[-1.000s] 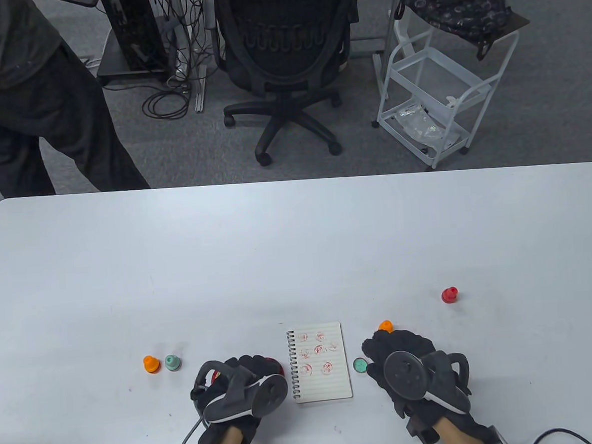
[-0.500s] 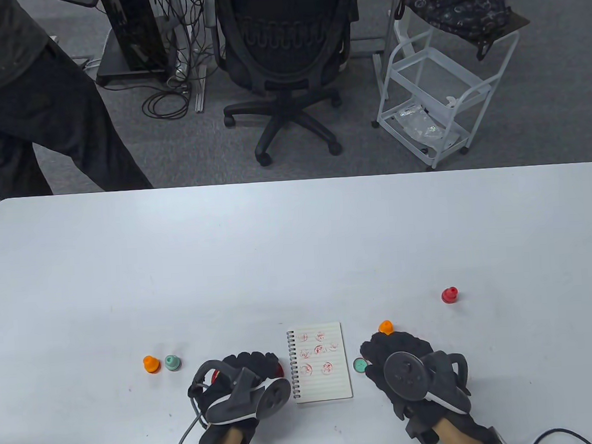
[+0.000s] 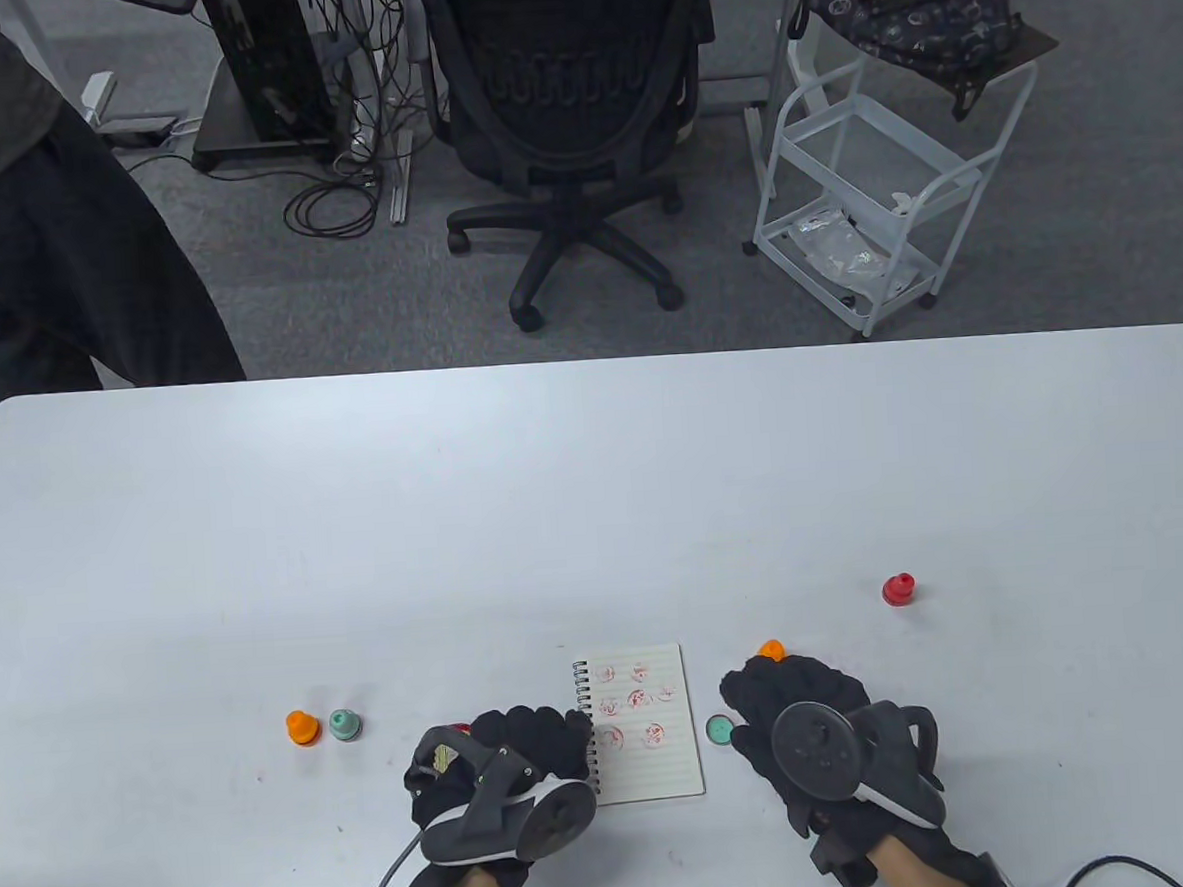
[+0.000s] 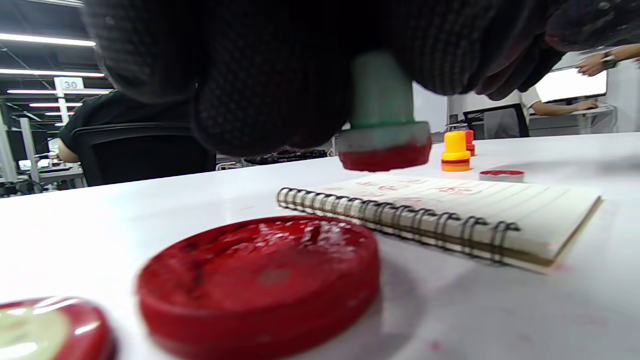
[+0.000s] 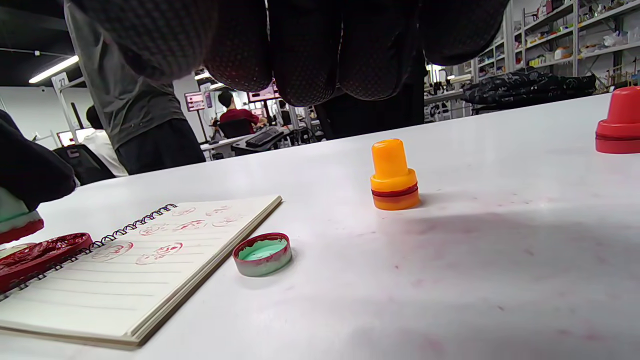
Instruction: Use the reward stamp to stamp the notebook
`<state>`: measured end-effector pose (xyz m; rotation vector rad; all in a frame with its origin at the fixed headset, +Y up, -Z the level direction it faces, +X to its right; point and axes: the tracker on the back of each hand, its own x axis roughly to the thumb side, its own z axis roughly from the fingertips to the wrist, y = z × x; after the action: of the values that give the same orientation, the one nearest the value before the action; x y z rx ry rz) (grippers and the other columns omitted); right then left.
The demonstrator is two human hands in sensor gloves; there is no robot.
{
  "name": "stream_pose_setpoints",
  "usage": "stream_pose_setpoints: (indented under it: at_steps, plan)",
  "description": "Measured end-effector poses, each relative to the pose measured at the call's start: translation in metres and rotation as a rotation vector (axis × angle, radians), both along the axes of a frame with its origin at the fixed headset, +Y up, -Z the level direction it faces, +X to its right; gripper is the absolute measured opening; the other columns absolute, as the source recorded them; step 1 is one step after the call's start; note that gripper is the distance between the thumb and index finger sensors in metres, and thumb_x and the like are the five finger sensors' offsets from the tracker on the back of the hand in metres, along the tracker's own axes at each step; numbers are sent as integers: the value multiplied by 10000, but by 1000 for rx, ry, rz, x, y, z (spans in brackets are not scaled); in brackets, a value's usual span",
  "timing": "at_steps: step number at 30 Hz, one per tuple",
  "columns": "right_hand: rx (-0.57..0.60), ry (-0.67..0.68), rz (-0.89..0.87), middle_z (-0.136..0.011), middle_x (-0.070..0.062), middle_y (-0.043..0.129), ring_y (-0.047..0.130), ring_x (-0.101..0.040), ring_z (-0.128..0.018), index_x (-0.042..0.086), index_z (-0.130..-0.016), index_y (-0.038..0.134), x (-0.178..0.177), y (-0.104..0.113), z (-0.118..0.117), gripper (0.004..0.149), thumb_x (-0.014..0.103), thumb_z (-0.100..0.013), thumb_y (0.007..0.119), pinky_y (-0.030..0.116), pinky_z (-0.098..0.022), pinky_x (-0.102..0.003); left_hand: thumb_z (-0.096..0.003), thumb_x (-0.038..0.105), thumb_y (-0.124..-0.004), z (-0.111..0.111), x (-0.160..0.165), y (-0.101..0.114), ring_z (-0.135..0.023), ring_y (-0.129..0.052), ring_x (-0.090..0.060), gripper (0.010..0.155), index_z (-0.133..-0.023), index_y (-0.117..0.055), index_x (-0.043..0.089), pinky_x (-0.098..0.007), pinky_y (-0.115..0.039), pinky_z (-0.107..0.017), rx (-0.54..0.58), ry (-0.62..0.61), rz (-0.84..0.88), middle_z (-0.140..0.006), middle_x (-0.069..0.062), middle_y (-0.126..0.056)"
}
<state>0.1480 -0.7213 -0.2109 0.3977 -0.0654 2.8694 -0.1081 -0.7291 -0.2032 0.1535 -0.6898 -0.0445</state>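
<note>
The small spiral notebook [image 3: 655,750] lies open near the table's front edge, with several red stamp prints on its upper half. It also shows in the left wrist view [image 4: 450,205] and the right wrist view [image 5: 150,265]. My left hand [image 3: 555,744] grips a green stamp [image 4: 382,120] with a red inked face. It holds the stamp just above the notebook's spiral edge. An open red ink pad [image 4: 260,280] sits just left of the notebook. My right hand [image 3: 782,697] rests empty on the table to the notebook's right.
A green stamp cap [image 3: 719,727] lies between the notebook and my right hand. An orange stamp [image 3: 770,650] stands by my right fingertips and a red stamp [image 3: 899,590] farther right. An orange stamp [image 3: 301,728] and a green stamp [image 3: 344,724] stand to the left.
My left hand has moved right from the ink pad to the notebook's spiral edge, carrying the green stamp. My right hand has stayed put.
</note>
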Motion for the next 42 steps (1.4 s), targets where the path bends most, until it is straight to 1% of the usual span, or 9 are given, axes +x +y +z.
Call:
stream_pose_setpoints:
  at_steps: [6,9,20,26,28,31,34,36,42]
  plan:
    - [7,9,12,-1027,-5,698,734,-359,-942,308,-934,674,-1,1,1,545,457,-414,743,625,-696,-574,-454,309,-839,7,15,-2,-550,-996,-297,505,-918,-859,110,-506,-820,-488,2,-55,45,-798,-107,-951]
    - [16,12,14,-1034,-3,685,728,-359,-947,315,-966,616,-1,1,1,588,458,-411,748,625,-697,-572,-447,299,-847,8,21,-4,-565,-996,-305,528,-935,-837,97,-509,-821,-492,5,-67,49,-820,-115,-941]
    - [30,22,25,-1036,-4,679,723,-358,-950,313,-975,601,-3,2,2,600,458,-412,747,623,-698,-572,-453,290,-835,8,31,-13,-572,-991,-316,503,-923,-853,109,-510,-823,-492,-18,-93,28,-825,-116,-944]
    - [31,21,33,-1037,-4,680,721,-358,-952,313,-974,607,-3,3,3,598,459,-412,747,625,-699,-570,-462,284,-828,6,34,-20,-601,-965,-328,495,-928,-844,117,-516,-808,-511,-58,-109,-8,-843,-114,-922]
    - [30,19,28,-1036,-4,681,721,-359,-952,312,-972,614,-3,3,3,595,459,-411,747,625,-698,-570,-453,270,-840,7,37,-20,-609,-957,-335,470,-900,-871,131,-522,-797,-521,-72,-118,-1,-831,-115,-927]
    - [26,16,27,-1035,-5,684,721,-360,-952,311,-973,612,-3,3,3,596,460,-411,746,625,-698,-571,-410,260,-861,6,43,-19,-566,-986,-324,461,-849,-919,135,-514,-819,-506,-38,-112,-14,-779,-113,-966]
    - [22,17,26,-1034,-7,686,721,-360,-952,311,-969,619,-3,3,3,590,460,-412,745,626,-697,-570,-374,259,-884,2,47,-16,-542,-1008,-307,461,-816,-947,145,-499,-838,-502,-80,-75,-26,-751,-101,-989]
    - [21,18,28,-1033,-7,687,723,-358,-950,310,-969,620,-3,3,4,591,460,-412,744,628,-696,-569,-353,276,-901,-4,51,-12,-516,-1026,-284,460,-793,-966,159,-479,-856,-492,-109,-75,-50,-728,-88,-1005]
    - [11,26,34,-1030,-7,692,723,-359,-950,311,-965,629,-3,3,4,584,460,-412,744,631,-695,-568,-323,311,-930,-27,62,-5,-477,-1054,-241,452,-757,-991,201,-441,-882,-480,-297,-51,-138,-698,-68,-1015]
